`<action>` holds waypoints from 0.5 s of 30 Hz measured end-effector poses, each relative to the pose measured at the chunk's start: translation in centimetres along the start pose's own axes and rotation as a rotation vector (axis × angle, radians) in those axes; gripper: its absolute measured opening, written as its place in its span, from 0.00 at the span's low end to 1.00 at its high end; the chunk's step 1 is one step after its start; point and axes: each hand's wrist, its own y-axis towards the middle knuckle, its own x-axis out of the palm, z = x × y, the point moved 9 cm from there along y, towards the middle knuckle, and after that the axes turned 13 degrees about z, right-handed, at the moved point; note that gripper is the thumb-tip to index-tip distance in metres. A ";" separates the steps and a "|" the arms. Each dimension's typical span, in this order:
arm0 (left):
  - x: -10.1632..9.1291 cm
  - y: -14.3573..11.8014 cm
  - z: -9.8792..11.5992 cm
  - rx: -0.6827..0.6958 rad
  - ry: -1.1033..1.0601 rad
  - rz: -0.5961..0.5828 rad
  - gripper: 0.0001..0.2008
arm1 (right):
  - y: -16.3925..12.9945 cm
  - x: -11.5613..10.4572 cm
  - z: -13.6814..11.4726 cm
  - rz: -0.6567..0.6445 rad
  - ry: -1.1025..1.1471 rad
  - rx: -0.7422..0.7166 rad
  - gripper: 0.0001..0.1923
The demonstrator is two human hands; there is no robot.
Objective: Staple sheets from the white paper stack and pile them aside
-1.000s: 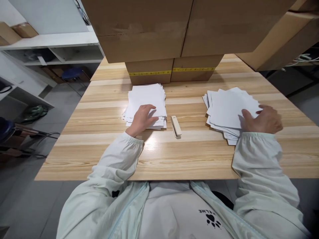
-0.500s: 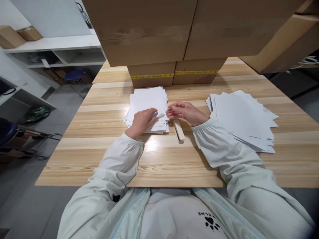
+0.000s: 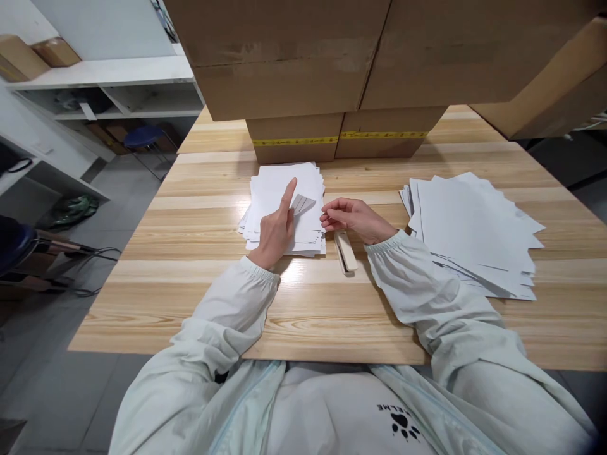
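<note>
My left hand (image 3: 275, 229) rests on the left stack of white paper (image 3: 270, 183), index finger stretched upward. By its thumb side, a corner of a paper sheet (image 3: 302, 203) is turned up, showing printed lines; the hand seems to grip it, though the fingers are partly hidden. Just past the stack's right edge is my right hand (image 3: 353, 218), fingers loosely bent, with nothing visible between them. Below it on the table lies a cream stapler (image 3: 346, 253), its far end close under the fingers.
A larger, fanned stack of paper (image 3: 469, 221) lies on the wooden table (image 3: 190, 297), right of my right forearm. Cardboard boxes (image 3: 294, 136) are piled at the back. A blue stool (image 3: 143, 136) and white shelves (image 3: 128, 72) are off to the left.
My left hand has turned, its index finger now pointing up and away. The sheet corner is lifted higher and shows its print. My right hand stays near the stack's right edge.
</note>
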 end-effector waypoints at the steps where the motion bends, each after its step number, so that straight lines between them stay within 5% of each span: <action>1: -0.1 0.0 0.0 -0.006 -0.010 0.004 0.26 | 0.0 0.1 0.0 -0.005 0.003 0.001 0.02; 5: -0.1 0.2 -0.2 0.022 0.038 0.001 0.22 | -0.2 0.1 0.0 -0.015 -0.006 0.002 0.03; 11: 1.2 -0.1 -0.1 0.034 0.079 -0.213 0.11 | -0.4 0.5 0.0 -0.044 -0.001 0.018 0.03; 15: 1.0 -0.6 -0.7 -0.044 0.037 -0.282 0.16 | -0.4 0.9 0.0 -0.084 0.014 -0.006 0.00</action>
